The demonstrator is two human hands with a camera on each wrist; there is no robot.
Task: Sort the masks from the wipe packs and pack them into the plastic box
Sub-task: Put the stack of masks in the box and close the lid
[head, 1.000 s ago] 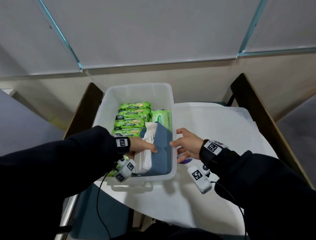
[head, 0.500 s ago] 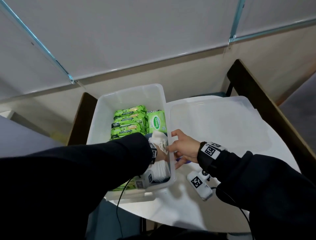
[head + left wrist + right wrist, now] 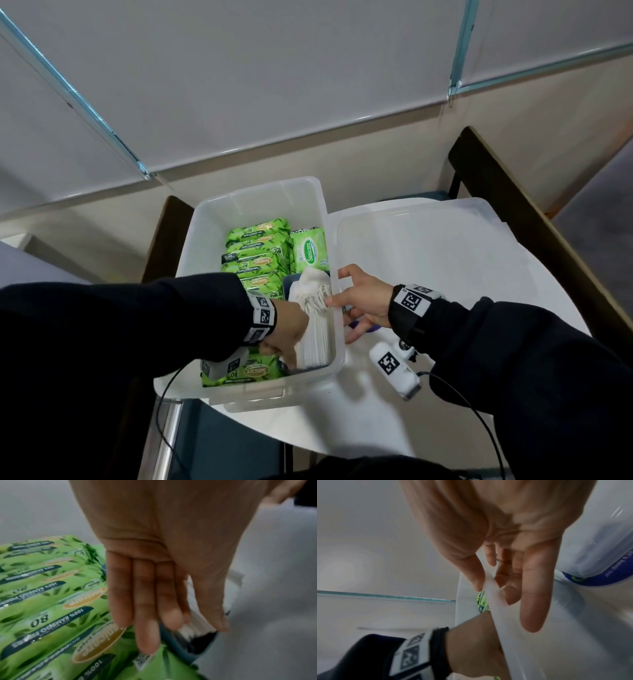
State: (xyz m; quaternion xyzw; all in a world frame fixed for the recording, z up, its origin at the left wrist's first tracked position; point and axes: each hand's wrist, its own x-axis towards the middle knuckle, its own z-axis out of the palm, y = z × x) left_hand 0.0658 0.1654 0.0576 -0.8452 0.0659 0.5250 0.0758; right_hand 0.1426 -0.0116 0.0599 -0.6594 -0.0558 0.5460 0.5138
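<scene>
Inside plastic box (image 3: pixel 219 219): masks (image 3: pixel 317 329) | left hand (image 3: pixel 289 334) straight-fingered against them; right hand (image 3: pixel 364 303) pinching rim

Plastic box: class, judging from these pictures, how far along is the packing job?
Done: green wipe packs stand in rows inside the plastic box. In hand: the left hand presses the white masks down by the right wall, while the right hand holds the rim. Left: the lid lies beside the box, not on.

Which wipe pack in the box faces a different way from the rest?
The small Sanicare pack at the far right of the plastic box, upright with its label facing up; the other green wipe packs lie stacked in a row.
</scene>
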